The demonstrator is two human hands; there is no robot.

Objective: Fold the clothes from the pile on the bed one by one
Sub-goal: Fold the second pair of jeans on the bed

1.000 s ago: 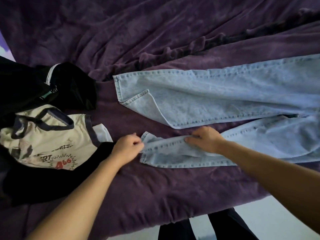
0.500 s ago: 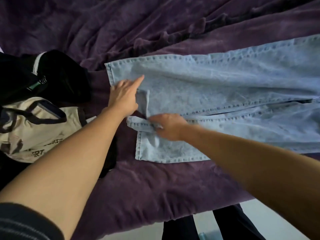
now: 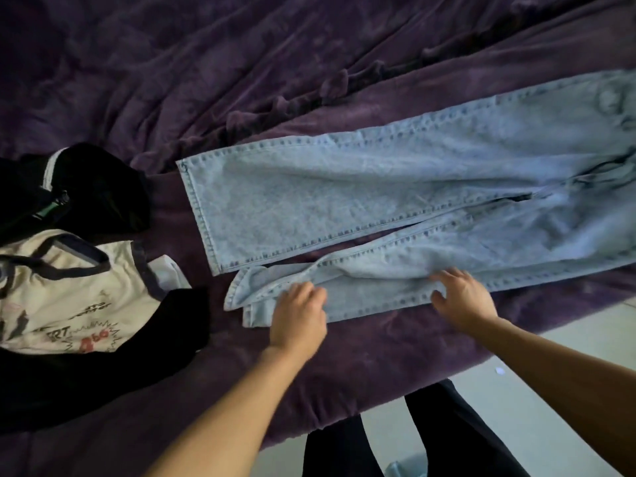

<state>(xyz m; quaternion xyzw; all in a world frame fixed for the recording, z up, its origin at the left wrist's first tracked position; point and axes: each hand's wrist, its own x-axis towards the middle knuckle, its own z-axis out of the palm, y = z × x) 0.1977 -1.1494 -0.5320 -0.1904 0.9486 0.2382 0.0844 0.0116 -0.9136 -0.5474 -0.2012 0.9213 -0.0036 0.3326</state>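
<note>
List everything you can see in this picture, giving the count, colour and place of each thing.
blanket: one, purple, covering the bed
jeans: one pair, light blue, spread across the blanket
T-shirt: one, cream with dark trim, in the pile at left
black clothes: count unclear, black, around the T-shirt
floor: pale, lower right
legs: two, in dark trousers, bottom edge
left hand: one, fingers curled on the near jeans leg by its hem
right hand: one, fingers spread on the same leg, further right
</note>
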